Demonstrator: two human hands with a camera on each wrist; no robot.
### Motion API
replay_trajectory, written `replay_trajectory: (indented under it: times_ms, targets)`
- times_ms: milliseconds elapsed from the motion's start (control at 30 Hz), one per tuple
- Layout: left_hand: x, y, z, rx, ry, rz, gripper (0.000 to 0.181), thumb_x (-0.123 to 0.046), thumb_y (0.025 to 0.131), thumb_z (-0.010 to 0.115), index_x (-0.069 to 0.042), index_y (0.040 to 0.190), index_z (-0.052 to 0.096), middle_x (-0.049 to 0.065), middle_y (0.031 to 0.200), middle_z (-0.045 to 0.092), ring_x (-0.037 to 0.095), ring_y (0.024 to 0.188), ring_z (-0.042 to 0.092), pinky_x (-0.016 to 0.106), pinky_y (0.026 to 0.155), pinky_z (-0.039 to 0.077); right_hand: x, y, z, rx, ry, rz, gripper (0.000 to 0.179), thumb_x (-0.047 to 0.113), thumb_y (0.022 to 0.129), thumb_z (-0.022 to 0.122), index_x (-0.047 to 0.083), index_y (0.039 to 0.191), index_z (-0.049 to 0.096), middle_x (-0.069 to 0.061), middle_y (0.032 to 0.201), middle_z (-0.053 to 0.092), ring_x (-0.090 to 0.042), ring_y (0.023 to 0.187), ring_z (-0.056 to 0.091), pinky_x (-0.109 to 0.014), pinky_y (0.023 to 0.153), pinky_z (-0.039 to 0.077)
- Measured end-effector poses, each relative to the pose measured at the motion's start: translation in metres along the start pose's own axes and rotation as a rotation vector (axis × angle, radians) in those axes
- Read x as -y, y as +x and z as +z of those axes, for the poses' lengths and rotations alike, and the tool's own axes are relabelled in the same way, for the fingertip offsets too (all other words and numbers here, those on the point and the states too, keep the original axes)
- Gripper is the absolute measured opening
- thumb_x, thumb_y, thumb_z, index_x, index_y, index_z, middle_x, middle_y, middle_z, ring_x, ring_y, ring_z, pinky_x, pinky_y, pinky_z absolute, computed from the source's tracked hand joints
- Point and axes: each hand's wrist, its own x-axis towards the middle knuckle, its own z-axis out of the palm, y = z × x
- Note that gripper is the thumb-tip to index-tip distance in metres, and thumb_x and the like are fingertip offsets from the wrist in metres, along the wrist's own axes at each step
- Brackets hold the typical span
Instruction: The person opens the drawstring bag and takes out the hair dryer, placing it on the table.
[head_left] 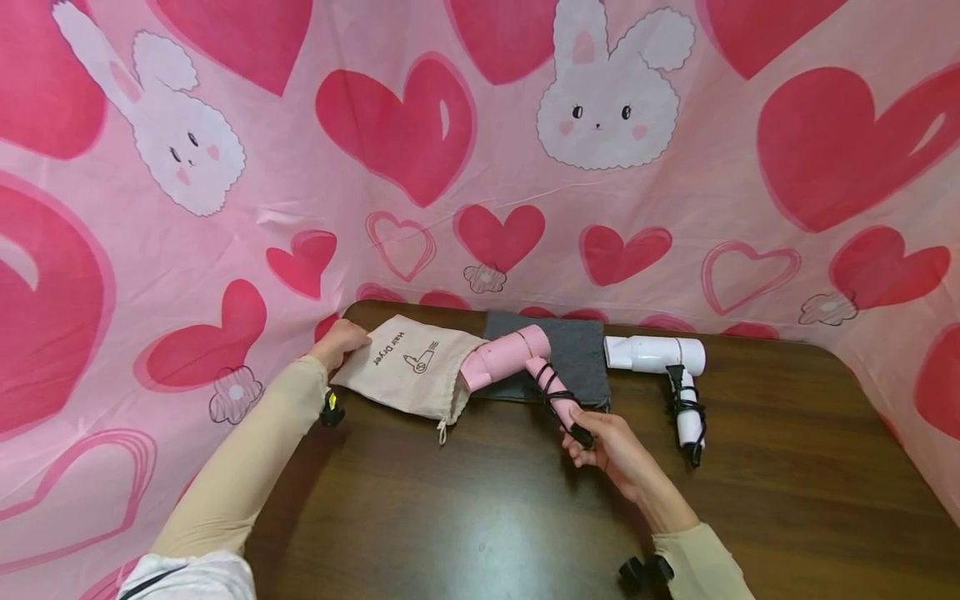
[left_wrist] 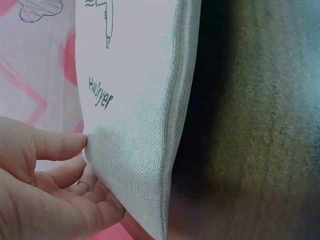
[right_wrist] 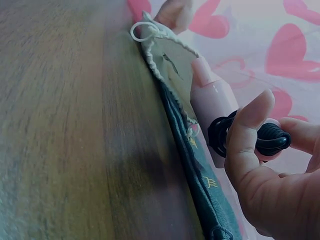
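Observation:
A pink hair dryer (head_left: 506, 357) with a black cord wound round its handle is in my right hand (head_left: 611, 450), which grips the handle's lower end. Its nozzle overlaps the mouth of a beige drawstring bag (head_left: 408, 367) printed "Hair Dryer". My left hand (head_left: 341, 343) pinches the bag's closed end at a corner, thumb on top, as the left wrist view shows. In the right wrist view, the dryer's barrel (right_wrist: 212, 97) points toward the bag's opening, and the fingers (right_wrist: 247, 130) curl about the corded handle.
A dark grey bag (head_left: 573, 358) lies flat behind the pink dryer. To its right a white hair dryer (head_left: 663, 356) rests on the brown wooden table (head_left: 480, 508), its cord wrapped round the handle. A pink cloth (head_left: 510, 183) with hearts and rabbits surrounds the table's back and sides.

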Motion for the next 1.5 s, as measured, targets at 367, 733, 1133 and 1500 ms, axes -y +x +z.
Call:
replay_trajectory:
  times_ms: [367, 733, 1133, 1500]
  targets:
    - [-0.005, 0.000, -0.003, -0.010, -0.050, 0.057, 0.036, 0.003, 0.093, 0.056, 0.013, 0.126, 0.063, 0.021, 0.119, 0.060, 0.020, 0.079, 0.052, 0.026, 0.063, 0.042, -0.002, -0.004, -0.001, -0.016, 0.005, -0.006, 0.039, 0.031, 0.112, 0.054, -0.004, 0.102, 0.067, -0.005, 0.083, 0.068, -0.012, 0.069, 0.063, -0.025, 0.067, 0.058]
    - [-0.006, -0.006, -0.007, 0.094, -0.030, 0.063, 0.051, -0.011, 0.101, 0.061, 0.011, 0.146, 0.049, 0.027, 0.147, 0.049, 0.029, 0.117, 0.052, 0.037, 0.096, 0.048, 0.000, -0.008, 0.000, -0.043, 0.019, -0.025, 0.037, 0.030, 0.112, 0.053, -0.001, 0.098, 0.067, -0.005, 0.081, 0.068, -0.012, 0.068, 0.063, -0.024, 0.067, 0.057]
    - [0.017, -0.022, -0.016, 0.166, 0.131, 0.063, 0.050, -0.012, 0.100, 0.062, 0.013, 0.142, 0.048, 0.023, 0.124, 0.055, 0.027, 0.105, 0.055, 0.038, 0.086, 0.052, -0.001, -0.011, 0.000, -0.103, 0.040, -0.017, 0.038, 0.032, 0.112, 0.054, -0.002, 0.099, 0.067, -0.007, 0.081, 0.069, -0.013, 0.068, 0.063, -0.025, 0.067, 0.058]
    - [0.031, -0.027, -0.023, 0.174, 0.096, 0.066, 0.049, 0.003, 0.090, 0.058, 0.014, 0.138, 0.053, 0.008, 0.092, 0.056, 0.015, 0.071, 0.052, 0.027, 0.062, 0.047, 0.000, -0.014, 0.000, -0.145, 0.051, 0.007, 0.038, 0.031, 0.112, 0.053, -0.001, 0.101, 0.067, -0.007, 0.081, 0.069, -0.014, 0.068, 0.064, -0.025, 0.067, 0.058]
